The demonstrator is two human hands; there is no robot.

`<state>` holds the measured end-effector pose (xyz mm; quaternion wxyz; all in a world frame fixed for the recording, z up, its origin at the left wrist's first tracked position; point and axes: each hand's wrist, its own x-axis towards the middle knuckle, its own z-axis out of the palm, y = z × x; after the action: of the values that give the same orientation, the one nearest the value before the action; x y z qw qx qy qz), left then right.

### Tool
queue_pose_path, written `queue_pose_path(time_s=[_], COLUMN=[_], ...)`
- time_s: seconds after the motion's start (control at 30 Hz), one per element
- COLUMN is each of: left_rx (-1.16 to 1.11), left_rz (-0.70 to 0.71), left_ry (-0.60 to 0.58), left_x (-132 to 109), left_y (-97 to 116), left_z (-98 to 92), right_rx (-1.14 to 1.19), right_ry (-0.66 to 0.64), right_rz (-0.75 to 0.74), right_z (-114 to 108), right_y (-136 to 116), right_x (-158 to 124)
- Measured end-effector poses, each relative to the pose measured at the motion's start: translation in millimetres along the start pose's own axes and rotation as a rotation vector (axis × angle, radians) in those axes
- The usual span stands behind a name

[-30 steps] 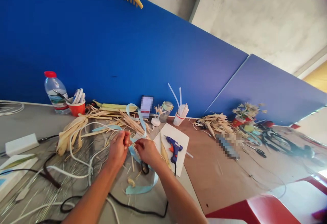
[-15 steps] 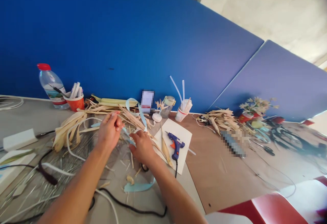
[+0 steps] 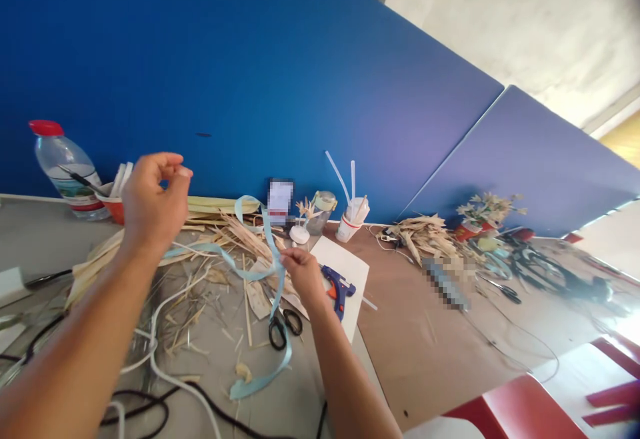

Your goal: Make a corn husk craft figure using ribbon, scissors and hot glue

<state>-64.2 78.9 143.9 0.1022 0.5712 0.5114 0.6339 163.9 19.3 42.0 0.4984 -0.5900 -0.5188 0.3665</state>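
Ribbon [image 3: 279,284], light blue, one long strip: an upper loop beside the phone [image 3: 280,200], a length trailing left over the corn husks [image 3: 245,235], a lower end curled on the grey table [image 3: 280,395]. Right hand [image 3: 305,275]: thumb and forefinger pinched together on the strip near its middle. Left hand [image 3: 157,202]: raised, well apart from the ribbon, fingers curled, thumb and forefinger tips close together; cannot tell whether anything thin lies between them. Scissors [image 3: 284,324], black handles, just beside the ribbon. Glue gun [image 3: 344,289], blue, on a white sheet [image 3: 359,272], partly behind the right hand
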Motion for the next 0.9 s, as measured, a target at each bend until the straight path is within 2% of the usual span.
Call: queue_pose_path(time_s=[0.03, 0.07, 0.1, 0.13, 0.2, 0.27, 0.33, 0.4, 0.47, 0.57, 0.67, 0.8, 0.9], left_rx=[0.085, 0.126, 0.106, 0.023, -0.242, -0.453, -0.496, -0.511, -0.637, -0.832, -0.851, -0.783, -0.705], left_rz=[0.086, 0.158, 0.204, 0.207, 0.118, -0.067, -0.241, -0.329, -0.424, -0.531, -0.505, -0.597, -0.557], left_ry=[0.072, 0.09, 0.047, 0.037, 0.036, -0.134, -0.355, -0.52, -0.656, -0.802, -0.962, -0.901, -0.983], left_x=[6.8, 11.6, 14.3, 14.4, 6.1, -13.4, -40.8, -70.0, -94.2, -112.3, -110.4, -95.9, -87.8], left_y=[4.2, 8.7, 13.1, 17.0, 21.6, 20.6, 15.0, 8.6, 5.0, 6.9, 13.0, 15.2, 7.2], left_z=[-4.2, -7.3, -8.9, -8.6, -2.0, 10.5, 24.5, 36.0, 43.2, 45.9, 39.9, 23.3, 14.9], right_rx=[0.103, 0.181, 0.241, 0.292, 0.385, 0.469, 0.539, 0.593, 0.623, 0.628, 0.63, 0.64, 0.632], right_ry=[0.026, 0.045, 0.053, 0.056, 0.063, 0.09, 0.115, 0.1, 0.066, 0.03, 0.072, 0.184, 0.208], right_rz=[0.014, 0.022, 0.021, 0.014, -0.011, -0.032, -0.049, -0.082, -0.139, -0.2, -0.264, -0.367, -0.376], right_z=[-4.3, -7.3, -9.2, -10.0, -9.7, -8.9, -9.6, -11.6, -14.0, -17.5, -25.6, -46.5, -56.1], right_y=[-3.1, -6.5, -10.2, -14.2, -23.6, -35.2, -49.0, -63.7, -76.9, -91.5, -104.0, -120.7, -117.5], right_x=[0.5, 0.2, -0.8, -2.1, -4.9, -6.6, -7.1, -7.2, -7.7, -8.3, -7.7, -6.4, -5.0])
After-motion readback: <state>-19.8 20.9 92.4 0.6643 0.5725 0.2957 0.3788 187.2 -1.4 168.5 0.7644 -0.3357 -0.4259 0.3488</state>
